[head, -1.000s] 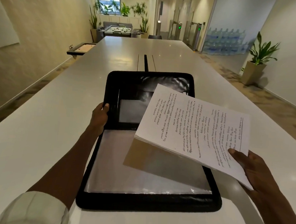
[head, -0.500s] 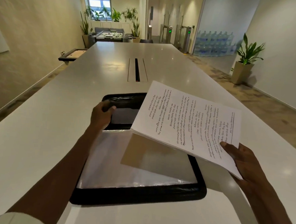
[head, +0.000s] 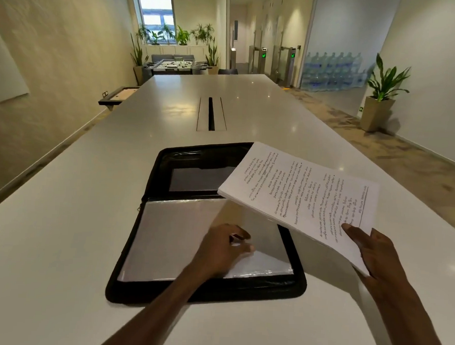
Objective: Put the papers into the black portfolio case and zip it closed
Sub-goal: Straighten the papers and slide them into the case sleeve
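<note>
Since a moment ago our left hand (head: pixel 223 247) has left the far flap and now rests on the near half, fingers (head: pixel 243 245) curled loosely, whether pinching the sleeve we cannot tell. Our right hand (head: pixel 372 255) pinches the papers (head: pixel 303 196) at their near right corner, held above the right side. We judge the stack light and floppy, better supported underneath. Beyond, the black portfolio case (head: pixel 146 286) lies open flat near the bench (head: pixel 60 229) front edge, holding clear sleeves.

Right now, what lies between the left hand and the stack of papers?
In the head view, only the clear plastic sleeve of the open portfolio case lies between the left hand and the papers.
</note>
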Action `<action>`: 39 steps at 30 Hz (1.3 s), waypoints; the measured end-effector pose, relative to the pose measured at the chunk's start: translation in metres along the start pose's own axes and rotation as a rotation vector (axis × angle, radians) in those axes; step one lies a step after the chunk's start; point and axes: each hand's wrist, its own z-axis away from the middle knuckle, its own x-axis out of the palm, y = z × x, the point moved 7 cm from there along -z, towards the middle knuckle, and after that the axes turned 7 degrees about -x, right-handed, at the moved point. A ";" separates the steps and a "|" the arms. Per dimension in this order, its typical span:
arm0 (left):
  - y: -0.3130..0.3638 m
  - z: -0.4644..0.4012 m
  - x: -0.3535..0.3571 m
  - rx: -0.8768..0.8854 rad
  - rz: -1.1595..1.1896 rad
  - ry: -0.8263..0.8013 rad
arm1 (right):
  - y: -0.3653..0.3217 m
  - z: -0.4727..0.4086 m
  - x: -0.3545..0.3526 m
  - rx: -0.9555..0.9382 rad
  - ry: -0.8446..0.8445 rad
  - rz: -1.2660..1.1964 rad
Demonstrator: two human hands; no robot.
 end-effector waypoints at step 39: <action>0.056 0.019 0.005 0.111 -0.056 0.409 | -0.029 -0.050 -0.104 -0.117 0.169 0.123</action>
